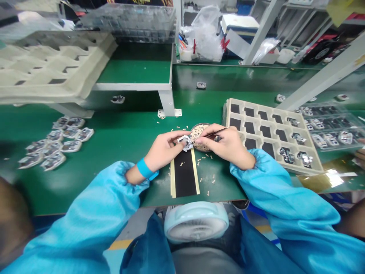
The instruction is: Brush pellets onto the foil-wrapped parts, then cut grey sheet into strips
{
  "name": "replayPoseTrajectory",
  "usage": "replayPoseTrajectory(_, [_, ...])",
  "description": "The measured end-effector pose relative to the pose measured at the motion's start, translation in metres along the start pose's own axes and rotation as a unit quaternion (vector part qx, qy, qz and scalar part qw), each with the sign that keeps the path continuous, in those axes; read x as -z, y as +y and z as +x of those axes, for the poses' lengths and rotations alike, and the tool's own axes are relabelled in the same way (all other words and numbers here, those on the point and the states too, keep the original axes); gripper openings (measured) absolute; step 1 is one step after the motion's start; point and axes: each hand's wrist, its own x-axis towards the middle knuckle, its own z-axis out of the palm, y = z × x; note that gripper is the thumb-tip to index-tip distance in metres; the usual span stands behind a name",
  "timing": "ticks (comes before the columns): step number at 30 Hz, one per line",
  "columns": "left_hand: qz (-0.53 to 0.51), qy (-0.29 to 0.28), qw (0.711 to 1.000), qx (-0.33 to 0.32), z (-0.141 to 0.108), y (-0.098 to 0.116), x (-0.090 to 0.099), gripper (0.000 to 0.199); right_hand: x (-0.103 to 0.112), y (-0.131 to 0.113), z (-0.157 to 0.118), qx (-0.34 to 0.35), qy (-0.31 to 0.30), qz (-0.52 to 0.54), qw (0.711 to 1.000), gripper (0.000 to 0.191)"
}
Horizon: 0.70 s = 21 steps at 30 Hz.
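My left hand point(167, 150) is closed around a small white part with metal and dark insides point(186, 143), held over the far end of a black strip point(185, 173) with pale yellow edges. Between the thumb and fingers of my right hand point(224, 144) is a pair of dark tweezers point(212, 134), their tips pointing at the white part. Whether the tips touch it or grip anything is too small to tell. Just behind my hands sits a round dish point(198, 130) of tiny beige pieces, partly hidden by my right hand. Similar beige pieces point(201, 179) lie scattered on the green table.
Several similar white parts point(57, 140) lie grouped at the left. To the right is a beige compartment tray point(273, 131), with a clear tray point(333, 125) of parts beyond it. A metal-framed shelf point(137, 86) carries another molded tray point(54, 64). A light-blue fan point(196, 220) is at my lap.
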Motion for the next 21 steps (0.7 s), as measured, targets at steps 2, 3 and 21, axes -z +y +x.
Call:
replayPoseTrajectory(2, [0.002,-0.002,1.0,-0.003,0.0,-0.001,0.001,0.034,0.002,0.0,0.001,-0.019,-0.006,0.031,0.999,0.023])
replayPoseTrajectory(3, [-0.001,-0.005,1.0,-0.003,0.0,-0.001,0.001,0.034,0.003,0.0,0.002,-0.03,-0.013,0.05,0.998,0.022])
replayPoseTrajectory(21, [0.075,-0.132,0.987,0.048,0.01,0.008,0.043,0.021,-0.02,-0.009,0.006,-0.102,-0.063,0.089,0.989,0.027])
